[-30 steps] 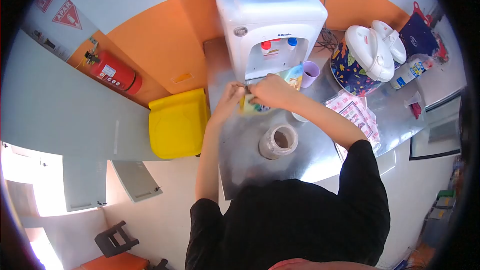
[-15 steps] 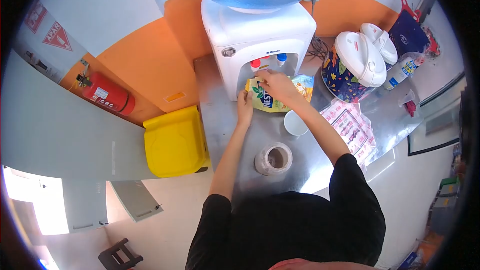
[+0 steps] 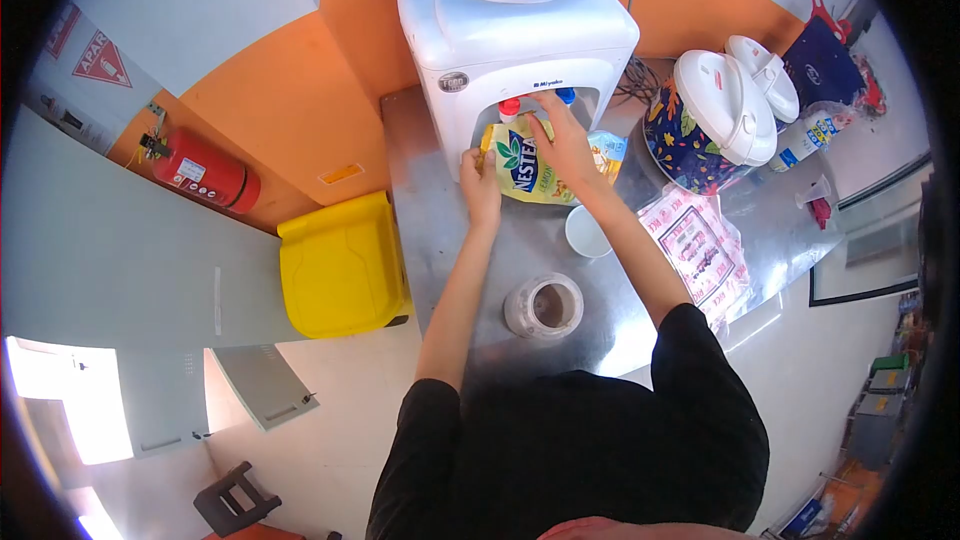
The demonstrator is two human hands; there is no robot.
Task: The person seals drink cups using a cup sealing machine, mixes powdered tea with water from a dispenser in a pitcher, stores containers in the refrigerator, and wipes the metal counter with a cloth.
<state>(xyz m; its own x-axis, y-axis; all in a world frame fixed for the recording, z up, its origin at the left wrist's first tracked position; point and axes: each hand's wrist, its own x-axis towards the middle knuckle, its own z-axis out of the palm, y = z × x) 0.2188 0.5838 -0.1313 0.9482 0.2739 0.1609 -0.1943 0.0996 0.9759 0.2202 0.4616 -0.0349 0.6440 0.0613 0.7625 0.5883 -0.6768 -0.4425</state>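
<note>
A yellow Nestea pouch (image 3: pixel 519 168) stands at the front of the water dispenser (image 3: pixel 500 50), just under its taps. My left hand (image 3: pixel 482 190) grips the pouch's left edge, fingers partly hidden behind it. Raised over the pouch's top is my right hand (image 3: pixel 567 148), thumb in front of the pouch and fingers stretched apart near the taps; I see nothing held in it. A second, orange-and-blue packet (image 3: pixel 606 152) shows partly behind my right wrist. Below the pouch stands a white cup (image 3: pixel 585 233), partly covered by my right forearm. Nearer me is an open round jar (image 3: pixel 543 306).
Pink-printed wrapping sheets (image 3: pixel 700 250) lie on the metal table (image 3: pixel 440 240) at right. Behind them stand a patterned rice cooker (image 3: pixel 690 140) and a second white-lidded one (image 3: pixel 765 80). A yellow bin (image 3: pixel 340 265) and a fire extinguisher (image 3: pixel 210 172) are on the left.
My right hand has moved up from the pouch's upper edge, its fingers now spread nearer the taps. The pouch stands more upright, my left hand still on its left edge. The view has shifted slightly.
</note>
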